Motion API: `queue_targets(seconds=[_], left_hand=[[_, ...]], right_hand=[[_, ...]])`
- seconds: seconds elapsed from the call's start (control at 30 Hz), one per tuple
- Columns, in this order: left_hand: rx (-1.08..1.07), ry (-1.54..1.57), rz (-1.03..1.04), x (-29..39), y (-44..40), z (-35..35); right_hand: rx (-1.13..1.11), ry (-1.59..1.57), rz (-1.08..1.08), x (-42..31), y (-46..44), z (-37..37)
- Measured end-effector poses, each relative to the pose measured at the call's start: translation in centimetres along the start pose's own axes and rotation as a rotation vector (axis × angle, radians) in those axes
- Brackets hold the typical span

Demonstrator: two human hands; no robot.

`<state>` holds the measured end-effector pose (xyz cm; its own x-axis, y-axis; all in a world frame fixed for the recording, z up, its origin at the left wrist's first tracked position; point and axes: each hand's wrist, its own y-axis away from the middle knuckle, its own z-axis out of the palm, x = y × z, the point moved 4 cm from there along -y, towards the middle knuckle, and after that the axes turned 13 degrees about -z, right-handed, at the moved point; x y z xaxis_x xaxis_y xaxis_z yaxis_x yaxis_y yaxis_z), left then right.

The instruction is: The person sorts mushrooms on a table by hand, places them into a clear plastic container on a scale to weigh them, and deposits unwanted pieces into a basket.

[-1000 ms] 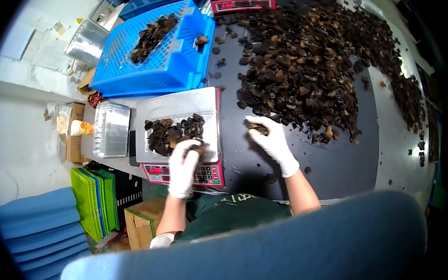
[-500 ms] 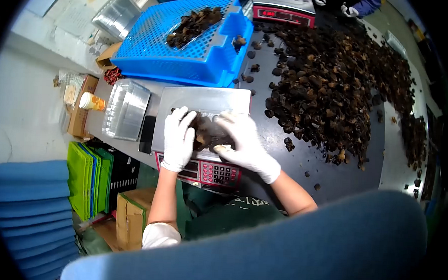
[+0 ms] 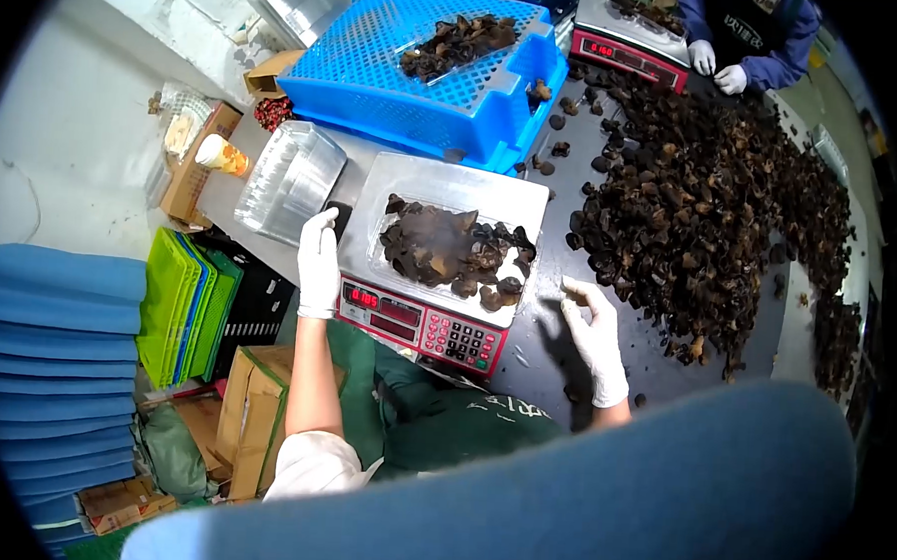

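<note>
Dark dried fungus pieces (image 3: 435, 244) fill a clear tray on the metal plate of a red scale (image 3: 422, 324), with a lit display. My left hand (image 3: 318, 264), in a white glove, is upright beside the scale's left edge, fingers extended, holding nothing. To the right of the scale, my gloved right hand (image 3: 596, 342) hovers over the dark table mat, fingers apart and nothing between them. A large heap of the same dark pieces (image 3: 682, 210) lies to the right of that hand.
Behind the scale stands an upturned blue crate (image 3: 406, 118) bearing another filled tray. Stacked clear trays (image 3: 291, 181) and a paper cup (image 3: 222, 156) are at the left. Across the table, a co-worker's gloved hands (image 3: 716, 67) are near a second scale (image 3: 628, 60).
Both my hands have come off the pieces on the scale and moved apart, left hand to its left side, right hand to its right. The view has shifted, showing more of the co-worker.
</note>
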<state>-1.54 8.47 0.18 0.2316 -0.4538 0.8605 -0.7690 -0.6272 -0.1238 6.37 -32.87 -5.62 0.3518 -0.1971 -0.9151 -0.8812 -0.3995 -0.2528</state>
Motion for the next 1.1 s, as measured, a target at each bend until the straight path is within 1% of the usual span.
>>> queue_targets(seconds=[0.07,0.13,0.2,0.27,0.33,0.4,0.43,0.47,0.53,0.67,0.73,0.8,0.83,0.87,0.93,0.97,1.0,1.03,1.07,1.1], left_hand=[[0.012,-0.112,0.037,0.2,0.4,0.3],[0.0,-0.16,0.121,1.1,1.2,0.8],[-0.037,-0.161,0.11,1.5,1.5,1.3],[-0.058,-0.234,0.216,2.1,2.0,1.8],[-0.072,-0.179,0.198,1.8,2.3,2.5],[-0.072,-0.327,0.322,2.7,3.2,3.5],[-0.101,-0.296,0.293,2.9,3.5,4.1],[-0.115,-0.35,0.336,3.0,3.7,4.6],[-0.105,-0.306,0.381,3.6,3.9,5.1],[-0.04,-0.204,0.351,4.9,3.3,5.4],[-0.047,-0.268,0.456,6.2,2.8,6.0],[-0.104,-0.297,0.479,6.8,2.4,6.8],[-0.161,-0.249,0.401,6.4,2.2,7.3],[-0.168,-0.247,0.401,6.5,2.1,7.4],[-0.135,-0.176,0.389,7.1,1.9,7.1],[-0.127,-0.096,0.304,6.0,1.5,6.6],[-0.093,-0.1,0.246,6.8,1.6,5.8],[-0.045,-0.111,0.267,6.7,1.5,5.1],[0.005,-0.121,0.29,6.3,1.2,4.2],[0.032,-0.125,0.256,5.4,0.7,3.5]], right_hand=[[-0.013,-0.026,0.041,0.1,0.3,0.1],[-0.02,-0.038,0.039,0.4,0.5,0.3],[-0.02,-0.057,0.034,0.3,0.6,0.4],[-0.027,-0.112,0.063,0.5,0.8,0.7],[-0.043,-0.038,0.005,0.8,0.9,1.1],[-0.039,-0.046,-0.041,1.0,1.0,1.5],[-0.042,-0.06,-0.035,1.1,1.1,1.6],[-0.045,-0.073,-0.029,1.2,1.2,1.7],[-0.051,-0.035,-0.055,1.0,1.2,1.6],[-0.075,0.024,-0.081,1.3,1.5,1.4],[-0.073,0.034,-0.066,1.1,1.6,1.3],[-0.072,0.045,-0.05,0.8,1.7,1.3],[-0.078,0.018,-0.05,0.5,1.7,1.3],[-0.085,-0.012,-0.05,0.4,1.7,1.3],[-0.107,-0.004,-0.026,0.6,2.1,1.1],[-0.105,-0.014,0.031,0.8,2.3,0.9],[-0.104,-0.024,0.088,1.1,2.6,0.9],[-0.106,-0.03,0.088,1.6,2.9,0.8],[-0.091,0.014,0.055,2.3,3.2,0.7],[-0.075,0.058,0.024,2.4,3.2,0.6]])
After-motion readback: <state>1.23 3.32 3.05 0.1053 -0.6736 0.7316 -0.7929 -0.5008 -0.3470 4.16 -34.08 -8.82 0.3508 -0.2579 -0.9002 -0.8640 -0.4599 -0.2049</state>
